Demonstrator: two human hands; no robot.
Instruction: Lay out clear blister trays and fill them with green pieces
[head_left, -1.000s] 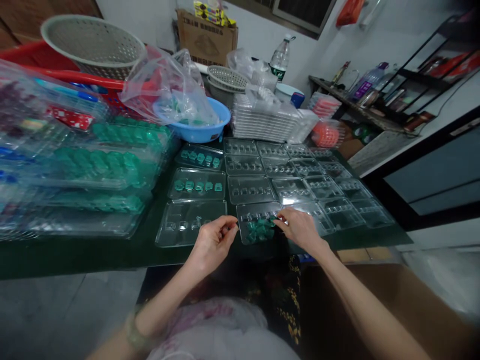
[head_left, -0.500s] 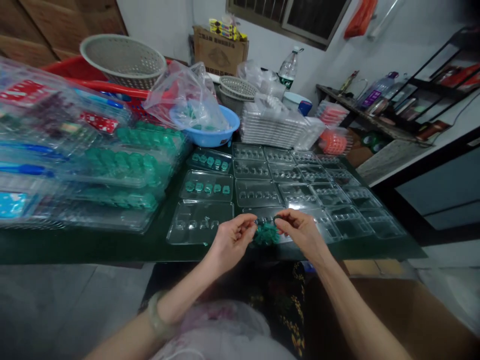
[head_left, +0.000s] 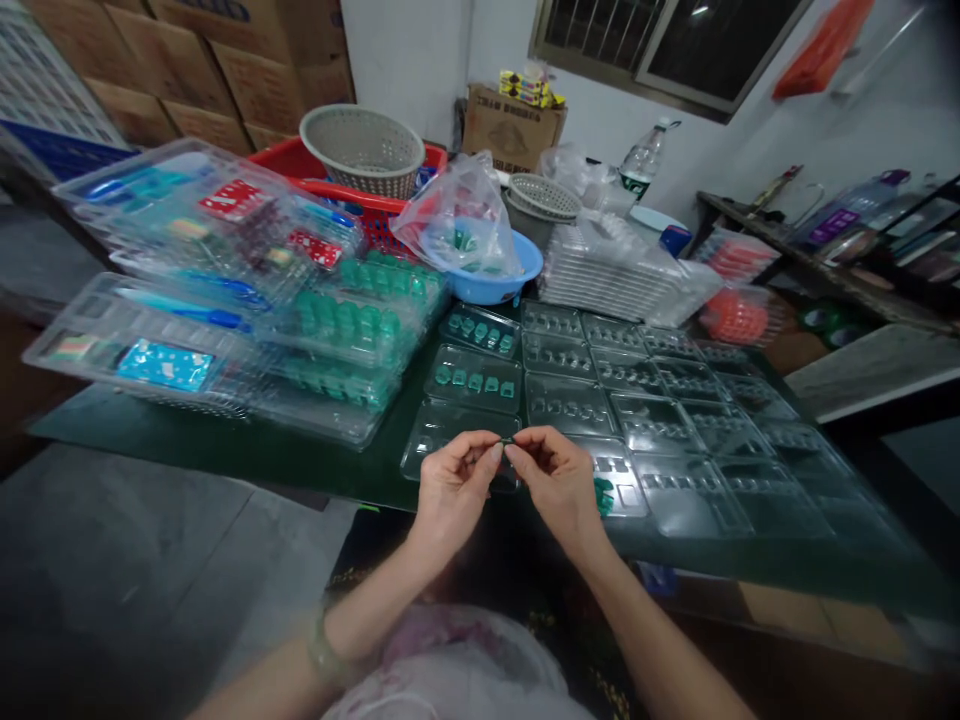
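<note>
Left hand [head_left: 454, 490]: thumb and fingertips pinching a small dark piece [head_left: 508, 441]
Right hand [head_left: 559, 490]: pinching it too, equally near
Piece: between both hands, seen against near-left clear tray [head_left: 429, 428]; long axis unclear

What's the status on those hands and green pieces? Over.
Left hand and right hand together, fingertips pinching a small dark piece. Green pieces partly hidden by right hand. Hands partly block view of clear tray.
</note>
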